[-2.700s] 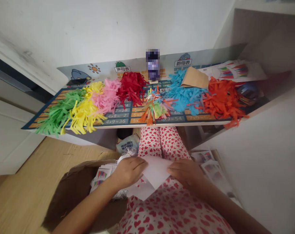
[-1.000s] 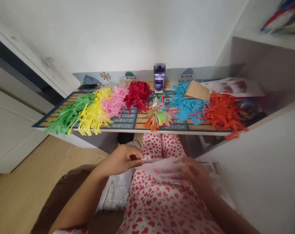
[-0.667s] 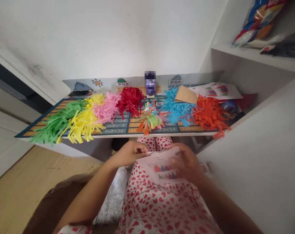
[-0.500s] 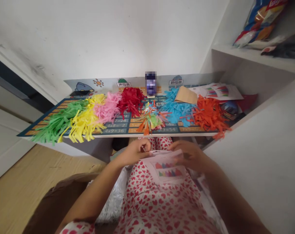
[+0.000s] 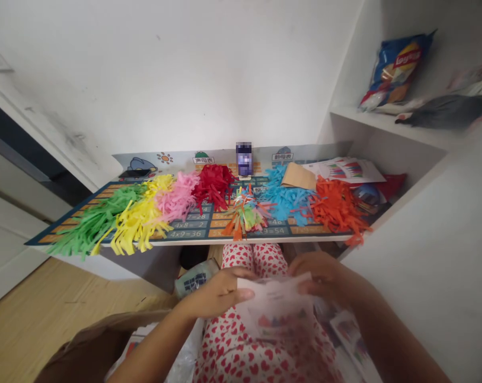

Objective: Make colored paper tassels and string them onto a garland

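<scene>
Box on the floor, far left, papers and clear plastic in it. Table above, printed mat on top. On it: green strips, ends hanging over the front edge; yellow strips, touching green; pink strips; red strips. Left hand pinches the packet's left edge, thumb on the near face. Mixed-colour bundle mid-table. Packet, whitish, printed, blurred, held over the lap between both hands. Blue strips, brown paper lying on them. Right hand blurred, at packet's upper right; can't tell if it grips. Orange strips, printed sheets behind. Chip bag on shelf, right.
</scene>
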The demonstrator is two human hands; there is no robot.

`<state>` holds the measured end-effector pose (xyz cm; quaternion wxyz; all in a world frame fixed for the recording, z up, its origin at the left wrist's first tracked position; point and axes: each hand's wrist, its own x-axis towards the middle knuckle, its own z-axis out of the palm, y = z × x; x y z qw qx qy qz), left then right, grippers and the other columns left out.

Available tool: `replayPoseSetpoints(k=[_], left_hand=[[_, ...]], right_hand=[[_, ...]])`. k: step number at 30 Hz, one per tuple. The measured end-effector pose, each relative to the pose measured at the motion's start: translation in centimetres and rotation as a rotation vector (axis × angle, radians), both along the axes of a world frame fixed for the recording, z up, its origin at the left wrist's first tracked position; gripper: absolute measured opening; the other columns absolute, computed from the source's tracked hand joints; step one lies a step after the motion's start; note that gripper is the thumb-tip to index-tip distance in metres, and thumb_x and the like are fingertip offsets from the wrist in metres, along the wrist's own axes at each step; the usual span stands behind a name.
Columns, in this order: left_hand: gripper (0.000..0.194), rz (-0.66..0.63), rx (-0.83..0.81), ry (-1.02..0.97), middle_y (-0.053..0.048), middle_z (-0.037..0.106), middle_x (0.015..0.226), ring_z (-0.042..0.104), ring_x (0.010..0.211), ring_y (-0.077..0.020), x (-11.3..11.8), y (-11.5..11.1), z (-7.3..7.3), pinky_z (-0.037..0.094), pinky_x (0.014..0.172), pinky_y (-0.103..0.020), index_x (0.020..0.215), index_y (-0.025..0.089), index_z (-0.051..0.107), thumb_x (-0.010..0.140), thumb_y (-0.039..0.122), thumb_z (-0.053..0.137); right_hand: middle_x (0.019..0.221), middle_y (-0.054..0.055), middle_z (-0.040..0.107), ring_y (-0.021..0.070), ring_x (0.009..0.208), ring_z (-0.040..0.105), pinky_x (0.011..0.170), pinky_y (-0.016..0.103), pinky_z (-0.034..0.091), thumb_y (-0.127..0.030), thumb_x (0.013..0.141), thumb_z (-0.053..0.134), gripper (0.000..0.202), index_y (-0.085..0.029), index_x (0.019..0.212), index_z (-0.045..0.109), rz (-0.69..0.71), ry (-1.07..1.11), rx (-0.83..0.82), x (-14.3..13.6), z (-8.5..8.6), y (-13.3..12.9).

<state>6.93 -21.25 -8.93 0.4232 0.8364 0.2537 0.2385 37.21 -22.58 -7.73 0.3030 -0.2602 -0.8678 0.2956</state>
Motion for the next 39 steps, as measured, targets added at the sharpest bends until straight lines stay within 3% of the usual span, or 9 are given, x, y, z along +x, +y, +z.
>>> replayPoseSetpoints(k=[5, 13, 18, 21, 23, 27, 30, 34, 39], left_hand=[[0.050, -0.167, -0.041, -0.050, -0.016, 0.072, 0.112, 0.070, 0.099, -0.0244, -0.3, -0.1, -0.2, 0.054, 0.089, -0.034, 0.103, 0.018, 0.075, 0.093, 0.060, 0.049], [0.056, -0.205, -0.131, -0.119, -0.015, 0.071, 0.118, 0.070, 0.099, -0.0263, 0.4, 0.5, -0.2, 0.054, 0.086, -0.035, 0.075, 0.018, 0.076, 0.081, 0.070, 0.058], [0.063, 0.190, -0.079, -0.356, -0.014, 0.072, 0.103, 0.069, 0.090, -0.0274, 1.2, -0.7, -3.4, 0.054, 0.078, -0.036, 0.056, 0.016, 0.062, 0.064, 0.079, 0.067], [0.056, 0.610, -0.089, -0.578, -0.015, 0.067, 0.117, 0.066, 0.107, -0.0303, 2.6, -2.7, -7.4, 0.054, 0.090, -0.042, 0.095, 0.020, 0.068, 0.069, 0.070, 0.071], [0.079, 0.754, -0.229, -0.654, -0.017, 0.058, 0.135, 0.059, 0.124, -0.0330, 3.6, -4.3, -9.5, 0.052, 0.099, -0.044, 0.131, 0.022, 0.054, 0.068, 0.066, 0.075], [0.076, 0.701, -0.399, -0.582, -0.016, 0.061, 0.134, 0.059, 0.125, -0.0332, 5.1, -7.0, -10.2, 0.051, 0.103, -0.043, 0.136, 0.021, 0.054, 0.074, 0.059, 0.074], [0.063, 0.657, -0.293, -0.454, -0.015, 0.068, 0.125, 0.062, 0.119, -0.0338, 5.0, -7.8, -9.1, 0.051, 0.102, -0.046, 0.125, 0.020, 0.065, 0.076, 0.058, 0.071], [0.060, 0.753, -0.103, -0.337, -0.016, 0.068, 0.123, 0.061, 0.119, -0.0348, 4.4, -7.6, -9.3, 0.048, 0.104, -0.052, 0.119, 0.020, 0.069, 0.077, 0.061, 0.069], [0.035, 0.814, -0.078, -0.324, -0.011, 0.073, 0.099, 0.068, 0.104, -0.0291, 4.7, -7.9, -10.6, 0.054, 0.096, -0.047, 0.105, 0.020, 0.068, 0.085, 0.048, 0.064]], right_hand=[[0.102, 0.008, 0.071, 0.0155, 0.093, 0.068, 0.081, 0.025, 0.052, -0.041, 0.090, 0.065, 0.022, -0.020, 0.097, 0.071, 0.266, -0.140, -0.028, 0.6, 2.1, 0.0], [0.078, 0.003, 0.059, 0.0145, 0.070, 0.057, 0.062, 0.026, 0.044, -0.074, 0.076, 0.061, 0.062, -0.018, 0.054, 0.047, -0.047, 0.372, 0.143, -4.0, -3.2, 1.2], [0.075, 0.003, 0.062, 0.0138, 0.063, 0.057, 0.055, 0.025, 0.043, -0.069, 0.079, 0.063, 0.059, -0.018, 0.056, 0.046, -0.297, 0.495, 0.184, -5.8, -5.6, 0.1], [0.075, 0.003, 0.063, 0.0141, 0.062, 0.059, 0.054, 0.025, 0.044, -0.056, 0.081, 0.069, 0.050, -0.019, 0.056, 0.047, -0.505, 0.470, 0.267, -5.7, -6.1, -0.6], [0.076, 0.003, 0.065, 0.0141, 0.062, 0.060, 0.053, 0.024, 0.044, -0.050, 0.081, 0.071, 0.046, -0.019, 0.057, 0.047, -0.621, 0.430, 0.329, -5.5, -6.4, -1.0], [0.083, 0.004, 0.068, 0.0161, 0.069, 0.064, 0.057, 0.025, 0.047, -0.039, 0.079, 0.074, 0.035, -0.021, 0.063, 0.049, -0.775, 0.328, 0.404, -5.2, -6.9, -1.7], [0.097, 0.008, 0.070, 0.0209, 0.085, 0.068, 0.068, 0.031, 0.054, -0.039, 0.086, 0.065, 0.019, -0.022, 0.086, 0.055, -0.806, 0.398, 0.309, -5.1, -7.8, -2.8], [0.106, 0.014, 0.065, 0.0260, 0.093, 0.067, 0.074, 0.038, 0.057, -0.044, 0.090, 0.054, 0.037, -0.018, 0.117, 0.054, -0.893, 0.450, 0.201, -5.7, -9.9, -5.5], [0.100, 0.013, 0.063, 0.0252, 0.090, 0.065, 0.074, 0.038, 0.056, -0.039, 0.093, 0.049, 0.031, -0.018, 0.115, 0.054, -1.068, 0.435, 0.288, -7.0, -12.1, -7.2]])
